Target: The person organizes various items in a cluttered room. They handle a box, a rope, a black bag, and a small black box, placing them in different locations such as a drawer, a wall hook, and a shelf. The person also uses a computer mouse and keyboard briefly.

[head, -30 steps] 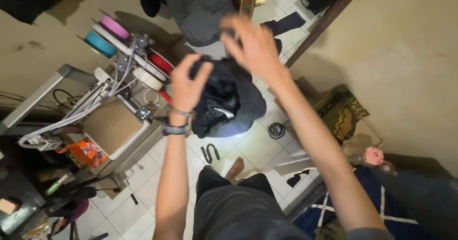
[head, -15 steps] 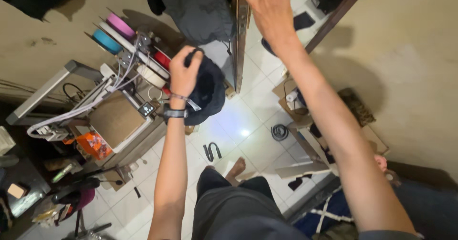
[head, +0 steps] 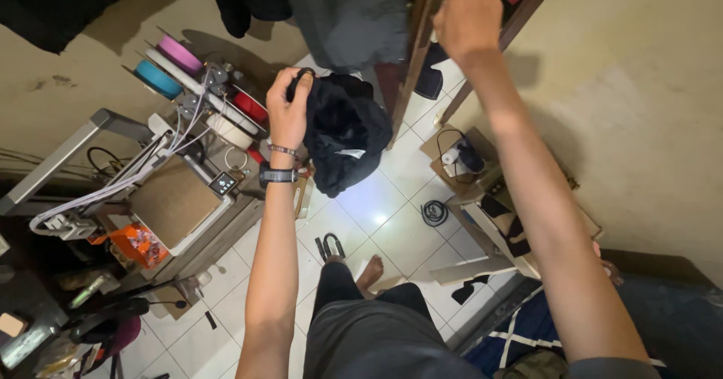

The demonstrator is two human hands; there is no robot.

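I had the black garment (head: 343, 134) bunched in my left hand (head: 288, 108), my fingers (head: 300, 87) curled tight over its top edge. It hung as a loose bundle with its long axis running down from my grip and slightly to the right, its lower end pointing at the white tiled floor (head: 376, 206) and a small pale label showing near the bottom. It was held in the air, just left of the wooden door edge (head: 413, 62) and below the grey clothes hanging (head: 350, 13) above.

My right hand (head: 467, 17) was raised to the top of that wooden edge, palm away from me. It looked flat and loose against the wood, but I could not tell whether the fingers gripped anything, since the frame cut them off.

Left of my arm stood a cluttered worktop (head: 177, 202) with a machine, white cables and spools in pink (head: 179, 53), blue (head: 157, 79) and red (head: 250, 108) on a rod. An orange packet (head: 139, 243) lay at its near corner. On the floor sat a coiled black cable (head: 434, 213) and an open cardboard box (head: 459, 157) holding dark and white items. A dark blanket with white stripes (head: 527, 334) lay at the lower right.
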